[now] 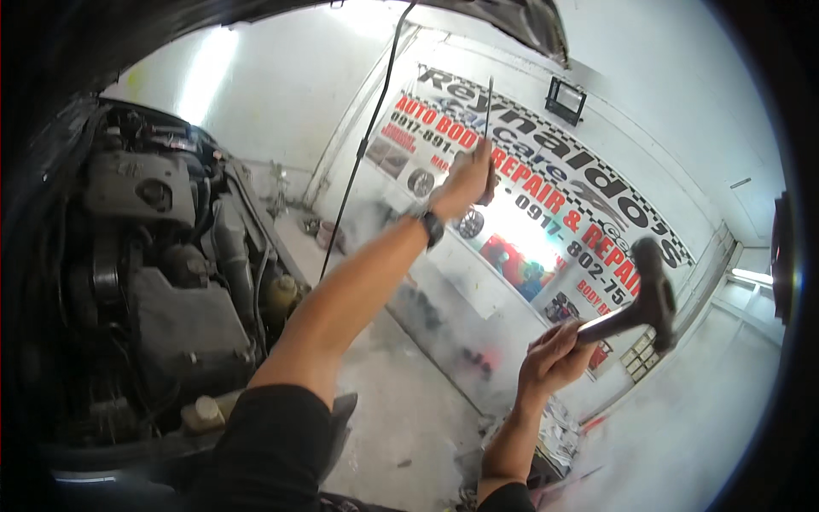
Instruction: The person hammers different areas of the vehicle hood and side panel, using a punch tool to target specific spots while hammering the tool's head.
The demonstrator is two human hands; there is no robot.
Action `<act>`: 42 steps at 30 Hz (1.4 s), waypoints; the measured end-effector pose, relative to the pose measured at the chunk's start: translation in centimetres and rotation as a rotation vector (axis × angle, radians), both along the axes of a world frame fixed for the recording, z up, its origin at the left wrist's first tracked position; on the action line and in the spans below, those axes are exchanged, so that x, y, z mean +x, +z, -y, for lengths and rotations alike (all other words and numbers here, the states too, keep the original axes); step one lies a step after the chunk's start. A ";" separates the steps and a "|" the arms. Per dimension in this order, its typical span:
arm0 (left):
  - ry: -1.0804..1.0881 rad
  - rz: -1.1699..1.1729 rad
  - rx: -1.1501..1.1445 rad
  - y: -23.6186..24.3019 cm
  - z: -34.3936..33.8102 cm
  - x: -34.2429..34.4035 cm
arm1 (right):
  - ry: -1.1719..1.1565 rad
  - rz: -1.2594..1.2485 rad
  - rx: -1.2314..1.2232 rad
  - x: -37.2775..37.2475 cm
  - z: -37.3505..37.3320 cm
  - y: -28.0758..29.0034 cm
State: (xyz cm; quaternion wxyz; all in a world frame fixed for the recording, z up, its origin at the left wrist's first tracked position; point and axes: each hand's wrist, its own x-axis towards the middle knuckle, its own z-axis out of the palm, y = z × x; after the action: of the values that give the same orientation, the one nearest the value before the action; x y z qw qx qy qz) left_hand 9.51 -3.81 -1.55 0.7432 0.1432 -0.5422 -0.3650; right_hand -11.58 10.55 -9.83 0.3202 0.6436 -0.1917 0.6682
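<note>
- The hammer (636,309) is raised in the right hand (554,357), at the lower right of the view, out over the workshop floor and well apart from the car. Its dark, blocky head looks like steel and points up and to the right, above the hand.
- I judge it top-heavy: the weight sits in the head, so it will want to swing and twist about the wrist. The handle looks stiff and pale, and nothing about it seems fragile.
- The right fingers are wrapped tight round the handle, near its lower end. That grip gives a long swing; a hold closer to the head would give more control and less force.
- The thin metal rod (490,128), probably a long punch or screwdriver, is held upright in the left hand (467,181), high at the middle of the view. It looks light, rigid and narrow, and I think smooth enough to slip if struck off-centre.
- The left fingers are closed about the rod's thicker lower part, where the hold is surest; the bare shaft stands up above the fist. A dark wristwatch (432,228) sits on that wrist.
- A slim hood prop rod (363,154) slants up just left of the left arm, holding up the raised hood (512,17) along the top edge.
- At the left lies the open engine bay (153,282), dark with hoses and covers, with a pale fluid reservoir (281,292) near the left elbow.
- Behind the hands hangs a large chequered-edged shop banner (546,222) on a white wall.
</note>
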 end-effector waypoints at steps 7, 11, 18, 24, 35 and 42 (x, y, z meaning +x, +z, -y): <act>-0.239 0.055 0.123 -4.0 -4.4 -3.6 | 0.275 0.170 0.511 -4.1 0.7 -10.0; -0.197 0.162 0.371 -9.0 -6.2 0.2 | 0.276 0.207 0.799 -6.6 1.7 -17.9; 0.161 0.283 0.617 -14.4 -14.4 5.8 | 0.471 0.630 1.597 -8.4 4.1 -28.0; 0.602 0.678 0.509 -10.6 -21.5 5.9 | 0.525 0.593 1.626 -6.8 7.4 -31.5; 1.728 0.815 -0.116 -3.1 -32.5 0.4 | 0.630 0.207 1.156 -0.5 11.0 -24.8; 2.209 0.888 -0.241 5.3 -38.2 0.7 | 0.914 0.024 1.294 3.6 12.2 -25.9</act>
State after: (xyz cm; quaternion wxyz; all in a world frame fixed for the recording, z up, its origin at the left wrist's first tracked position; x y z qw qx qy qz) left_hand 10.25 34.37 3.74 0.4113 0.5748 -0.3660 0.6054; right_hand -7.99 -1.61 -35.78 -0.4258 0.7096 -0.2625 0.4962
